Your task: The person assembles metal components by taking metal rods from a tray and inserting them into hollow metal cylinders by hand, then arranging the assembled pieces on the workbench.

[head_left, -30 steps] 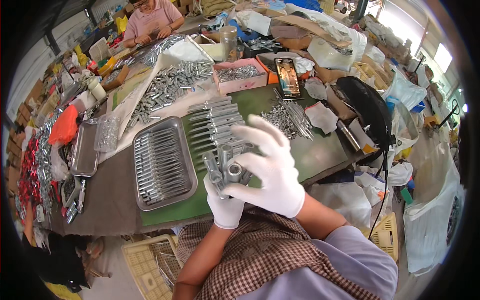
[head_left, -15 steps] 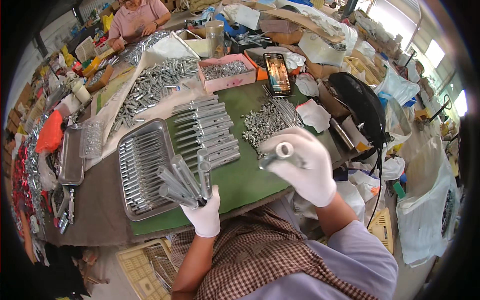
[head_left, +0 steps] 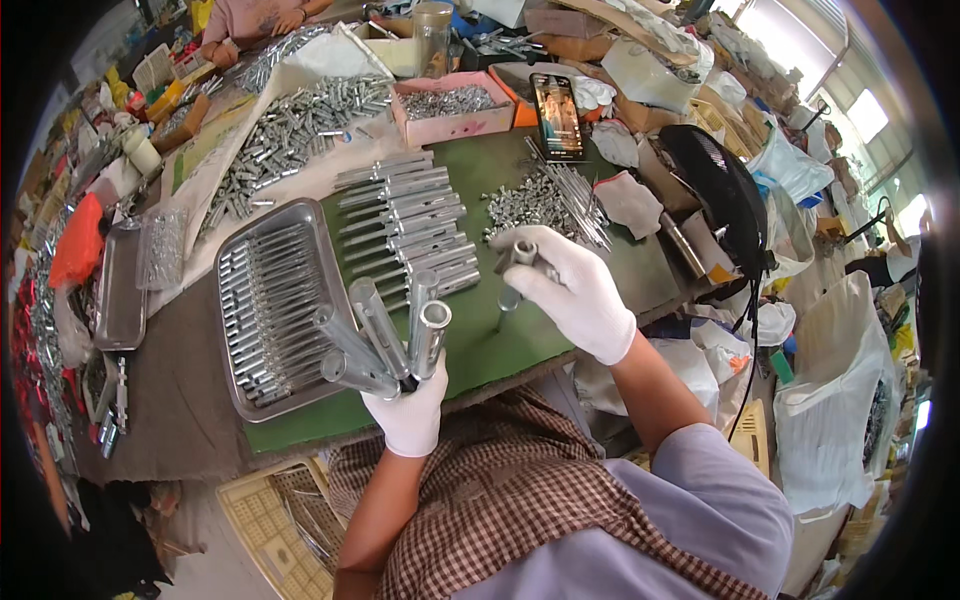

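Note:
In a white glove, my left hand (head_left: 411, 413) is closed round a fanned bunch of several shiny metal tubes (head_left: 378, 322), their hollow ends up. My right hand (head_left: 585, 295), also gloved, grips a metal tube (head_left: 522, 256) with its open end showing; part of it is hidden by the fingers. Between the hands and beyond them, metal tubes with thin rods (head_left: 425, 228) lie in a row on the green mat (head_left: 480, 345). Left of that row, a metal tray (head_left: 226, 352) holds slim silvery parts in rows. Small metal fittings (head_left: 520, 212) are heaped beyond my right hand, beside thin rods (head_left: 585, 205).
A pink box (head_left: 402, 127) of small metal parts stands at the back, next to a propped phone (head_left: 557, 115). Short metal pieces (head_left: 290, 135) cover a white sheet. A black mesh bag (head_left: 712, 185) sits at the right edge. Another person (head_left: 250, 25) works at far left.
My right hand has moved left and tilted the tube it holds, closer to the left hand's bunch. The left hand keeps its tubes, which have shifted slightly. The view has turned a little.

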Available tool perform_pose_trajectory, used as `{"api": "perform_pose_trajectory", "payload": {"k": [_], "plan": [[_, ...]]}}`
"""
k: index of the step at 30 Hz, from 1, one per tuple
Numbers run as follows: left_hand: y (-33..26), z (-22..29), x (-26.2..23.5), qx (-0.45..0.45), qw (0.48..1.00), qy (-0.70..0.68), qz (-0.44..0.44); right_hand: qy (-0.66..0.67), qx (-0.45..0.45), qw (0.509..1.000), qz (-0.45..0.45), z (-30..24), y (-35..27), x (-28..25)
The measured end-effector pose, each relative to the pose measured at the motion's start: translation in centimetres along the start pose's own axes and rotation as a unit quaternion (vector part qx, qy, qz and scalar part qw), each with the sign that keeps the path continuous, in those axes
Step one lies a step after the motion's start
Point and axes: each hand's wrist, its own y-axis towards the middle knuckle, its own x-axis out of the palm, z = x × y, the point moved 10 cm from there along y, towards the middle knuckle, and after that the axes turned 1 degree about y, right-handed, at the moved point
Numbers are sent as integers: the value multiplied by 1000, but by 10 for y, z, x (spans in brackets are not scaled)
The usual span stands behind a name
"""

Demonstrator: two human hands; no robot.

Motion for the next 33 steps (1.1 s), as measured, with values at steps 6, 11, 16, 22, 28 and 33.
{"api": "perform_pose_trajectory", "payload": {"k": [6, 11, 16, 22, 28, 33], "plan": [[1, 1, 3, -1, 1000, -29, -12, 69, -35, 996, -33, -7, 0, 7], [0, 5, 2, 25, 1000, -8, 1, 53, -26, 997, -40, 2, -2, 7], [1, 2, 2, 2, 1000, -22, -9, 114, 0, 993, -31, 13, -4, 10], [2, 3, 3, 6, 1000, 4, -24, 167, 22, 985, -41, 10, -1, 12], [2, 0, 3, -1, 1000, 3, -17, 192, 14, 980, -57, 15, 0, 10], [1, -28, -2, -99, 984, -146, 27, 147, 20, 989, 16, 17, 2, -3]]}}
